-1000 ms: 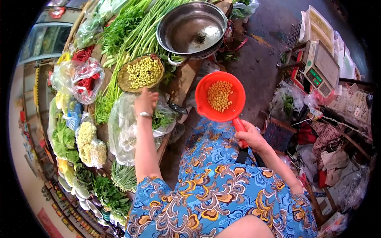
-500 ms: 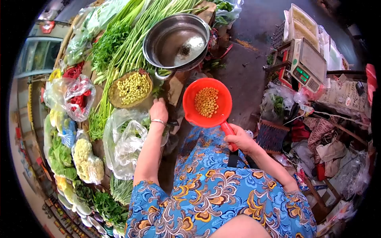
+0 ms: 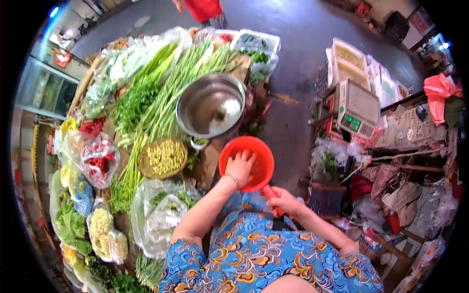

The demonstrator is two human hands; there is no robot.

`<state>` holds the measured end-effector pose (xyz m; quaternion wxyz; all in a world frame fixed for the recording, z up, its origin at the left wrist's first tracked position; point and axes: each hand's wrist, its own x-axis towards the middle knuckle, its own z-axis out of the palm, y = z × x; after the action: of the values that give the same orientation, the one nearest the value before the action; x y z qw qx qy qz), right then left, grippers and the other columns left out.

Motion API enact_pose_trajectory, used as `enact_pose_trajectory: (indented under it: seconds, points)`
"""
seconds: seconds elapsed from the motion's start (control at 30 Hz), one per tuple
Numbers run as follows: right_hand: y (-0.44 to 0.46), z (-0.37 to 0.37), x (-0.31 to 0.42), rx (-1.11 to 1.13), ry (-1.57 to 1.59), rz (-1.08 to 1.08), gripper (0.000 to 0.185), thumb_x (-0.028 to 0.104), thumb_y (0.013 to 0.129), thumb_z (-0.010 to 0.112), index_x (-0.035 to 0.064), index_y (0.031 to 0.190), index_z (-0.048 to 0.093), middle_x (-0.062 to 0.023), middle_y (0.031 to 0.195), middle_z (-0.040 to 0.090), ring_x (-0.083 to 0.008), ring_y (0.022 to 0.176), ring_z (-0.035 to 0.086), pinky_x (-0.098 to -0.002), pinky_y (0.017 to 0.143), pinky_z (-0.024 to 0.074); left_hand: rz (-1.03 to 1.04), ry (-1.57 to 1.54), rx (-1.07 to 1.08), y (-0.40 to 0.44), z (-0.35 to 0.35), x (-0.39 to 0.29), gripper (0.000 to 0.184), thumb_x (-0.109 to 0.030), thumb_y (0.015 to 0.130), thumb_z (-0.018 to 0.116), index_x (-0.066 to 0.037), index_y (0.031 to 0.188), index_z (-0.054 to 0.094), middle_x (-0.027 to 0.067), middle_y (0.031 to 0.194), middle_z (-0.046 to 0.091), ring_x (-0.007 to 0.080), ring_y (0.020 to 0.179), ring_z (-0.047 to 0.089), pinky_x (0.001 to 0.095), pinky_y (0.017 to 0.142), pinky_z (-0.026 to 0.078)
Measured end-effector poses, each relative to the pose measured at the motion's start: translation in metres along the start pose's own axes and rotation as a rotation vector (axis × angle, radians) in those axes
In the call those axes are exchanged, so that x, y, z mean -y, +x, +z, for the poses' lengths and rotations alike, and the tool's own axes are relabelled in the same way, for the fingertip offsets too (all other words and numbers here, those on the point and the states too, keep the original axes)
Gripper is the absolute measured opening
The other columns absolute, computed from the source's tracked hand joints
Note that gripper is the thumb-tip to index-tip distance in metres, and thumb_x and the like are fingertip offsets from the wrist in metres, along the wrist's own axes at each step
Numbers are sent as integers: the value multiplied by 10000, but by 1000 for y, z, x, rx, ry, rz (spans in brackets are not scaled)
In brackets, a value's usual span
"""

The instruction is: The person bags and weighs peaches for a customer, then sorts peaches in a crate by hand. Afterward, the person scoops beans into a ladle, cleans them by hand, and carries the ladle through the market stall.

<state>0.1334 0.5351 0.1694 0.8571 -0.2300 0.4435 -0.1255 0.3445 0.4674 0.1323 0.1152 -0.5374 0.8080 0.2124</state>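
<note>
At the round scoop [image 3: 265, 168] (red plastic), hands [image 3: 238, 169] [image 3: 287, 202]

The single head view looks forward and steeply down from close above and behind the fingers [image 3: 244, 157] of the left hand [image 3: 238, 168].

"Can you read any writing from there?"

"None. I see green digits lit on the display [image 3: 351, 122] of the scale [image 3: 360, 101], but they're too small and blurred for me to make out."
</note>
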Motion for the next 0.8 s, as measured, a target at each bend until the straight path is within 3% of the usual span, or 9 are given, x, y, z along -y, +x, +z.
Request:
enact_pose_trajectory:
  seconds: [0.07,0.13,0.2,0.27,0.4,0.47,0.6,0.7,0.8]
  points:
    - [-1,2,3,-16,-30,-37,375,21,770,587,32,1130,485,-41,699,560,-116,514,549,-262,422,435,-52,-36,75,6,1,-4,825,-268,726,726,-135,1435,325,191,1411,337,370,1269,390,539,872,467]
    - [2,-1,-2,-31,-14,15,381,27,773,594,22,1139,488,-45,697,558,-119,507,536,-258,423,434,-18,-66,188,11,8,-1,777,-207,763,676,-129,1442,305,236,1425,318,391,1211,482,530,852,495]
    - [7,-4,-5,12,-31,-21,381,32,784,599,5,1147,486,-50,693,559,-123,510,537,-256,428,433,-12,-389,144,11,30,2,656,-146,807,597,-113,1410,339,291,1354,407,409,1063,594,497,856,500]
    - [4,0,-1,-3,30,4,296,7,801,594,35,1069,469,-48,698,535,-120,504,526,-259,429,432,122,-262,178,25,44,4,481,-136,830,541,-86,1303,467,294,1216,528,420,903,644,465,830,510]
    - [-3,0,11,-30,3,-38,281,9,806,587,32,1058,463,-50,699,532,-123,510,528,-252,439,424,215,-353,121,12,-30,-7,314,-193,821,565,-124,1124,615,226,1159,567,412,893,628,467,784,514]
    - [-8,3,19,-47,-31,-60,273,6,806,574,32,1053,461,-39,676,527,-123,492,524,-260,441,428,202,-351,-59,9,-43,-14,329,-225,815,588,-172,1139,611,193,1227,504,395,1025,570,507,802,495]
    - [-3,-3,25,-61,10,-107,299,10,807,580,20,1079,458,-44,670,532,-126,484,526,-266,445,436,46,-15,-118,28,-44,-23,497,-237,800,618,-217,1286,517,158,1326,415,371,1246,393,592,862,434]
    - [1,-14,35,-57,39,-90,325,27,802,598,22,1100,469,-45,678,533,-129,482,531,-264,434,437,-30,-93,-34,45,-44,-30,511,-201,817,589,-173,1318,494,164,1373,381,417,1180,472,565,855,466]
    - [4,-36,44,-58,-5,-90,330,33,802,600,17,1104,467,-40,694,535,-122,482,532,-256,427,436,41,-304,-5,77,-16,-31,442,-172,818,571,-100,1252,529,193,1300,474,429,1041,577,496,837,499]
